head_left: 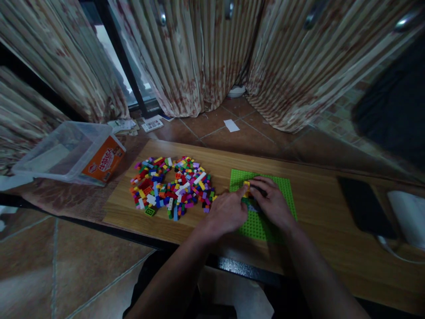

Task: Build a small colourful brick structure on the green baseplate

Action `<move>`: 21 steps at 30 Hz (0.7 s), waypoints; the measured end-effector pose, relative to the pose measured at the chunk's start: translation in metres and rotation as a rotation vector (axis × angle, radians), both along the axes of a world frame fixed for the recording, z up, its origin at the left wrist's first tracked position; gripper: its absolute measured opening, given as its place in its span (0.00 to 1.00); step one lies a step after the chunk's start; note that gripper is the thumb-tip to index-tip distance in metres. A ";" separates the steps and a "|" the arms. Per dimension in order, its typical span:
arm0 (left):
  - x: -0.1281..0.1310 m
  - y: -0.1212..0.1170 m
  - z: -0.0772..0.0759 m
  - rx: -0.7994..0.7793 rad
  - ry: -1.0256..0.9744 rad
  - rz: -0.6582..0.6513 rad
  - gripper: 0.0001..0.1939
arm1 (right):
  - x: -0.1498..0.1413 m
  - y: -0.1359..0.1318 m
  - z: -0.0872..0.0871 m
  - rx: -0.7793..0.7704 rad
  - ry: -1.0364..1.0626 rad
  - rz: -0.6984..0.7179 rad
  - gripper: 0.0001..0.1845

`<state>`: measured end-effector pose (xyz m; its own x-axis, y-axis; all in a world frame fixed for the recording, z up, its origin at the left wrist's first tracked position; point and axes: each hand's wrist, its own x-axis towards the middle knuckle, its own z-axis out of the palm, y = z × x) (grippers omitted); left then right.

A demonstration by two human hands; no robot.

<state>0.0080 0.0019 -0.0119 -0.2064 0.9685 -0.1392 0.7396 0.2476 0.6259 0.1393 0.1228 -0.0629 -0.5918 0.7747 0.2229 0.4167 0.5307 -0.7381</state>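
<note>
A bright green studded baseplate (284, 188) lies on the wooden bench top. On its upper middle part a small yellow brick (246, 188) stands between my two hands. My left hand (229, 210) reaches in from the left, its index fingertip pressed to the yellow brick and its other fingers curled under. From the right, my right hand (270, 197) closes its fingers and thumb at the same brick. Just below the brick, some dark green and greyish pieces (251, 206) sit on the baseplate, partly covered by my hands.
A wide pile of mixed coloured bricks (172, 188) spreads left of the baseplate. Farther left stands a clear plastic bin (71, 146) with an orange label. A black phone (363, 204) and a white device (410, 215) with a cable lie at the right. Curtains (212, 57) hang behind.
</note>
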 end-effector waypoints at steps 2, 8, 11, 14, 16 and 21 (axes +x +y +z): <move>0.001 0.000 -0.001 -0.003 0.001 0.002 0.29 | 0.000 0.000 -0.001 0.003 -0.004 0.002 0.20; 0.001 -0.001 -0.001 -0.031 -0.009 0.010 0.30 | -0.002 -0.003 -0.002 0.026 0.008 -0.018 0.19; -0.003 0.000 -0.001 -0.032 -0.073 -0.002 0.30 | -0.003 -0.005 -0.002 0.030 0.015 -0.022 0.20; -0.010 0.000 -0.002 0.005 -0.177 -0.007 0.30 | -0.002 -0.005 -0.001 0.026 0.014 -0.013 0.20; -0.014 0.000 -0.003 0.040 -0.273 -0.010 0.29 | -0.001 -0.005 0.000 0.022 0.019 -0.011 0.20; -0.023 0.002 -0.007 0.081 -0.629 0.116 0.28 | 0.005 -0.006 0.009 0.013 0.102 -0.178 0.19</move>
<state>-0.0152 0.0043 -0.0185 -0.2130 0.9574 -0.1947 0.1970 0.2373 0.9512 0.1442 0.1170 -0.0539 -0.4193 0.8619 0.2851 0.4282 0.4647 -0.7751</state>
